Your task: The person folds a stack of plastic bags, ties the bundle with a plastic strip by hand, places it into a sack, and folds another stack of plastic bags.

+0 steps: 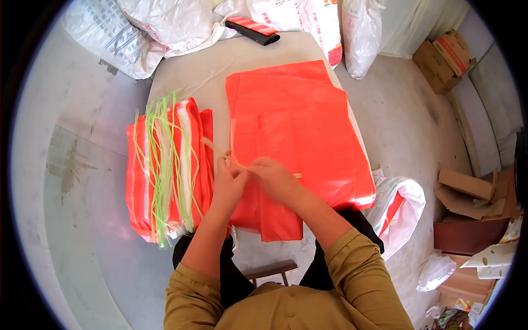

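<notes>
My left hand and my right hand meet over the left edge of a stack of red plastic sheets. Between their pinched fingers runs a thin pale-yellow strip. One end sticks up to the left past my left fingers; a short piece of similar colour shows by my right hand. To the left lies a folded pile of red and white striped plastic, with many loose green and yellowish strings draped across it. My fingers hide the middle of the strip.
The stack and pile rest on a beige-topped table. A black and red roll lies at its far edge. White printed sacks stand behind it. At right are an open white bag and cardboard boxes.
</notes>
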A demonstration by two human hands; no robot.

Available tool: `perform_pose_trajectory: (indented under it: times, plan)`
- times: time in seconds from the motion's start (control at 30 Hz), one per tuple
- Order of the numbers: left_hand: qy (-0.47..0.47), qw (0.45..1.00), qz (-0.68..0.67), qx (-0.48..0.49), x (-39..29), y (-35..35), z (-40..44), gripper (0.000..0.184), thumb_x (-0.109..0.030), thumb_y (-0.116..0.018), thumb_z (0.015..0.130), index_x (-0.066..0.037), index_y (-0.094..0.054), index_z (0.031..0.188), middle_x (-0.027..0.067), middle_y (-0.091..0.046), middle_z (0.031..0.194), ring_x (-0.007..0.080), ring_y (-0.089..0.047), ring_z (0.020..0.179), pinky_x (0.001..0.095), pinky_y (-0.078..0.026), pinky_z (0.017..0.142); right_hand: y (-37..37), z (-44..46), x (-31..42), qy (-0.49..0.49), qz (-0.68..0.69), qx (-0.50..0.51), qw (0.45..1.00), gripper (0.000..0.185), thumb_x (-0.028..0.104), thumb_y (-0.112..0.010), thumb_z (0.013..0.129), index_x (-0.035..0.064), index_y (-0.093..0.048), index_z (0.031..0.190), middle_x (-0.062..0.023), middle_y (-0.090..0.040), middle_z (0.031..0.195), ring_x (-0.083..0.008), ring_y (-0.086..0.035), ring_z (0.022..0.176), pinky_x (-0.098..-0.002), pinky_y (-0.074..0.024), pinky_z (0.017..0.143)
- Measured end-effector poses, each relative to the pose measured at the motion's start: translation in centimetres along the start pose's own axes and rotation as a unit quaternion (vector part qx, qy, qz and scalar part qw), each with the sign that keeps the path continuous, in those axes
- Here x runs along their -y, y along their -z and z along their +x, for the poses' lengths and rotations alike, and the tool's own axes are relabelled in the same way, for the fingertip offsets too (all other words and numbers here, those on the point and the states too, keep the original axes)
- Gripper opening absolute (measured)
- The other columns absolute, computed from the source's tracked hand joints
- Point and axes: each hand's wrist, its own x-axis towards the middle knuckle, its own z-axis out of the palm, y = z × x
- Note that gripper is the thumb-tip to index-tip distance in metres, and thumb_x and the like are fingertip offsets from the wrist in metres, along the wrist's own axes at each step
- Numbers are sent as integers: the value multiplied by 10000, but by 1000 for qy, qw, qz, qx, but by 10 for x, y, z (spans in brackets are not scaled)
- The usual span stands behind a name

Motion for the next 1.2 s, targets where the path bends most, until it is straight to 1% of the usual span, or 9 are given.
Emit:
perform_pose_trajectory:
  times: [0.13,0.23,0.33,0.53,0.63,0.7,0.83,0.93,1.2]
  plan:
    - [-94,994,-48,20,-9,0,-7,751,33,-552,904,-34,-218,1573,34,-667,918,76,-545,756,208,-433,714,2,1,0,-38,-11,25,999,186,38,-653,899,3,-699,1075,-168,-675,969,-337,-662,926,-414,-539,788]
    - [-82,991,-102,16,-15,7,-5,803,-1,-612,872,-18,-218,1572,68,-692,1028,121,-628,850,285,-495,811,-1,3,2,-80,16,5,997,130,60,-646,916,-1,-687,1023,-172,-661,918,-346,-647,895,-430,-522,773]
    - [-116,992,32,39,-9,4,-2,804,23,-619,892,-59,-216,1583,90,-667,1094,121,-570,790,263,-485,739,6,7,8,-97,66,-7,993,97,88,-634,933,-5,-658,949,-170,-634,883,-350,-618,856,-448,-493,751]
    - [-102,973,205,35,-10,-2,-2,777,-23,-713,880,-114,-343,1557,60,-670,886,127,-596,753,282,-489,701,18,9,15,-144,94,16,985,118,100,-626,945,-16,-641,968,-186,-633,902,-345,-602,838,-439,-477,757]
    - [-78,974,214,2,-16,-4,-3,743,-95,-729,879,-79,-366,1527,127,-719,875,260,-707,823,364,-536,749,22,10,23,-181,102,3,978,121,73,-620,939,3,-641,1035,-181,-644,935,-333,-620,858,-424,-497,781]
    - [-67,978,197,-5,-12,-6,-1,584,-115,-720,893,-57,-490,1427,125,-720,853,260,-706,805,363,-534,733,18,9,26,-211,163,-28,963,166,44,-616,928,19,-647,1089,-161,-659,982,-300,-648,881,-393,-528,803]
    - [-68,986,149,27,1,-7,4,250,-138,-688,924,-20,-689,1144,135,-732,885,265,-705,801,363,-530,727,22,6,17,-31,-36,2,999,253,10,-607,884,22,-608,1137,-143,-623,967,-333,-606,889,-415,-513,780]
    - [-63,985,158,33,-5,-9,2,114,-77,-668,957,16,-706,1013,65,-686,804,141,-632,753,285,-489,691,26,3,17,16,-124,17,992,242,6,-605,862,26,-626,1102,-127,-607,967,-318,-603,909,-400,-519,779]
    - [-150,949,254,109,-18,1,-3,152,-96,-657,955,5,-658,1069,139,-688,922,237,-647,827,338,-502,743,26,0,9,-8,-171,-4,985,105,18,-624,843,22,-669,938,-113,-606,964,-309,-586,947,-406,-514,782]
